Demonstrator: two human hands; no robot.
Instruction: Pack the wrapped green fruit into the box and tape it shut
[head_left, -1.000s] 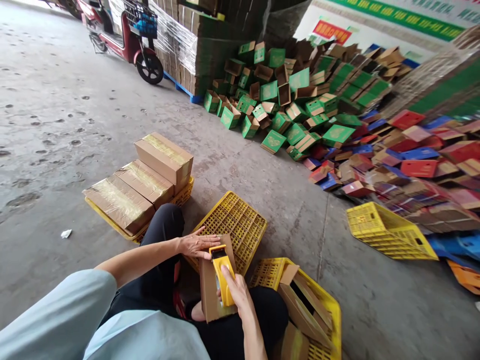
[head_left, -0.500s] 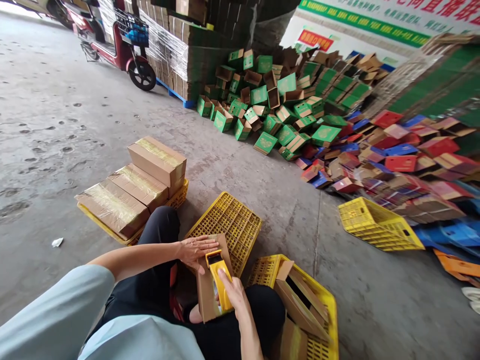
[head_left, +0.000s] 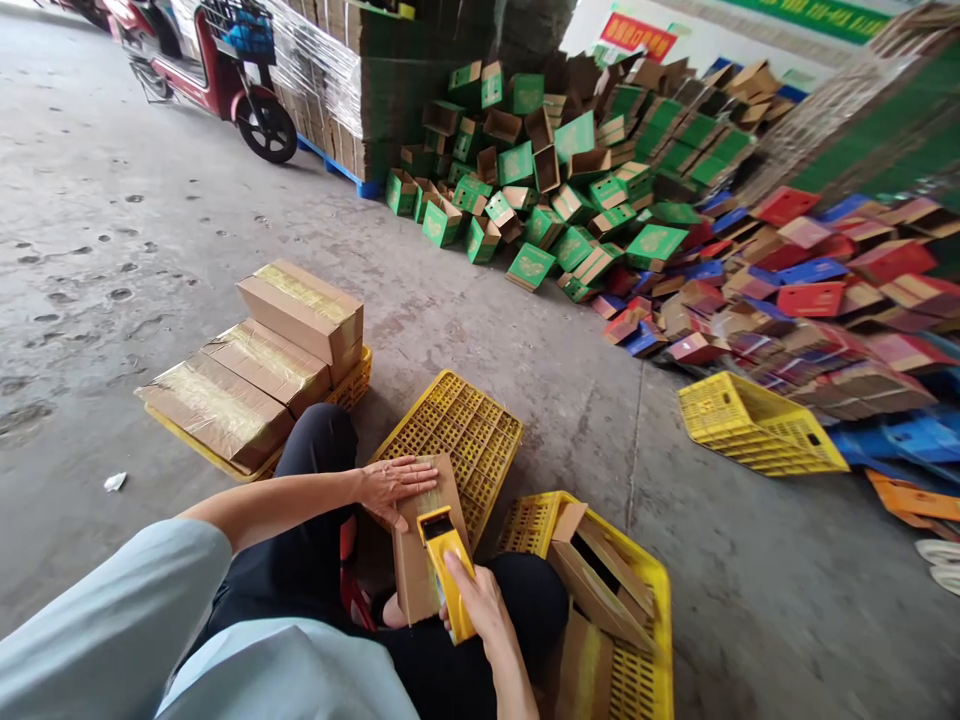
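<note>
A small brown cardboard box [head_left: 414,570] lies between my knees, against an upturned yellow crate [head_left: 491,430]. My left hand [head_left: 394,487] rests on the box's far end, fingers stretched out flat. In my right hand [head_left: 476,597] is a yellow tape dispenser [head_left: 442,540], its head over the middle of the box top and its body tilted toward me. A strip of clear tape seems to run along the box top; its exact extent is hard to make out.
At left, several taped boxes [head_left: 225,405] sit on a yellow crate [head_left: 366,372]. To the right, another yellow crate [head_left: 660,600] holds an open-flapped box [head_left: 600,590]. Farther off are a yellow crate [head_left: 720,410], heaped green cartons [head_left: 531,262], red and blue cartons [head_left: 810,300], and a red scooter [head_left: 217,75].
My right hand has drawn the tape dispenser slightly toward me and to the right along the box. My left hand stays flat on the box. The whole view has shifted slightly.
</note>
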